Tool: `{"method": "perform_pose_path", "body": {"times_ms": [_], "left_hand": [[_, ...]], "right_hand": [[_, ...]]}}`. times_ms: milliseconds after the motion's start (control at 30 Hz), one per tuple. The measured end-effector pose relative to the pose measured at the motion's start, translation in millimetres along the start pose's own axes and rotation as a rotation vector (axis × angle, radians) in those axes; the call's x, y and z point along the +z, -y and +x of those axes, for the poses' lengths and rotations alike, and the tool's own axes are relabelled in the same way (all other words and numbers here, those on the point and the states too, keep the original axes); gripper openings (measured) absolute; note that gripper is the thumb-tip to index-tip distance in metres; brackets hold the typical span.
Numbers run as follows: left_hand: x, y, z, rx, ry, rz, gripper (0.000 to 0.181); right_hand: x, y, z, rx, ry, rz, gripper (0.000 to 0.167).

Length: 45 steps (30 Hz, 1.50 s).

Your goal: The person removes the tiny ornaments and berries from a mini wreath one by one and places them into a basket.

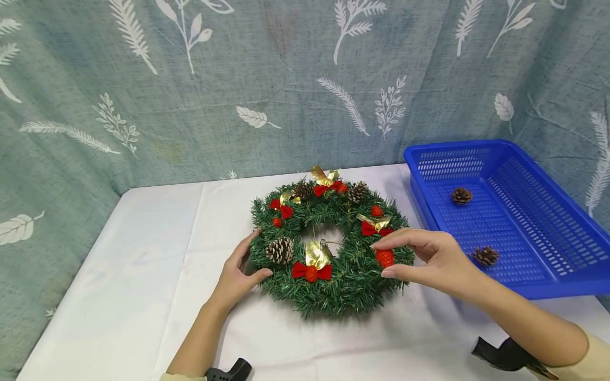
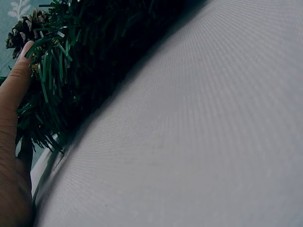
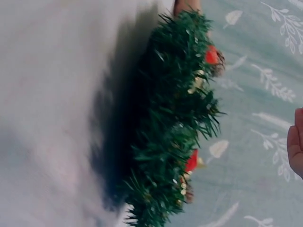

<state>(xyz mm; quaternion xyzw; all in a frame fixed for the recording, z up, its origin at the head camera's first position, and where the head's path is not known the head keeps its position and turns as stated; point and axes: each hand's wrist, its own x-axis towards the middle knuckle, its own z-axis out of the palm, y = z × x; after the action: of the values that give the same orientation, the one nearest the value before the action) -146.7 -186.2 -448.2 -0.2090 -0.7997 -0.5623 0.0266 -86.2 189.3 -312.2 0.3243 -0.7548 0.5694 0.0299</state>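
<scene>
On the white table lies a green Christmas wreath (image 1: 343,296), trimmed with red bows, gold ribbons, pinecones and red berries. My left hand (image 1: 237,275) grips its left edge, the thumb lying at the near side. A pinecone (image 2: 26,30) shows beyond a finger in the left wrist view. Over the wreath's right side, my right hand (image 1: 436,262) pinches a red berry (image 1: 385,258) between thumb and fingers. Below a bow (image 1: 376,228) is where that berry appears. The right wrist view has only part of the hand (image 3: 295,144) at its edge, apart from the wreath (image 3: 173,113).
A blue plastic basket (image 1: 557,291) stands at the right, two pinecones inside, one farther back (image 1: 462,196) and one nearer (image 1: 485,256). A patterned grey-green curtain (image 1: 214,106) hangs behind the table (image 1: 143,275). Black wrist mounts show at the lower edge.
</scene>
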Motion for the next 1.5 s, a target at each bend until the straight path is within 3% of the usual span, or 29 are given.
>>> {"method": "perform_pose_path", "body": {"times_ms": [167, 400, 700, 967, 1133, 1500], "left_hand": [[-0.3, -2.6, 0.4, -0.015, 0.001, -0.005, 0.088], [-0.4, -4.7, -0.1, -0.098, 0.013, 0.047, 0.086], [-0.9, 0.6, 0.0, -0.074, 0.011, 0.045, 0.086], [-1.0, 2.0, 0.7, -0.058, 0.012, 0.048, 0.086], [0.2, -0.2, 1.1, -0.077, 0.004, 0.043, 0.087], [-0.8, -0.2, 0.6, -0.065, 0.011, 0.062, 0.086]], "right_hand": [[-10, 5, 6.3, 0.048, 0.002, -0.052, 0.040], [-26, 12, 12.5, 0.170, -0.039, 0.005, 0.034], [-45, 21, 18.5, 0.212, -0.126, -0.027, 0.034], [-60, 26, 23.2, 0.304, -0.180, -0.141, 0.033], [-72, 22, 25.8, 0.314, -0.193, -0.158, 0.033], [-96, 18, 29.5, 0.277, -0.114, -0.201, 0.031]]}}
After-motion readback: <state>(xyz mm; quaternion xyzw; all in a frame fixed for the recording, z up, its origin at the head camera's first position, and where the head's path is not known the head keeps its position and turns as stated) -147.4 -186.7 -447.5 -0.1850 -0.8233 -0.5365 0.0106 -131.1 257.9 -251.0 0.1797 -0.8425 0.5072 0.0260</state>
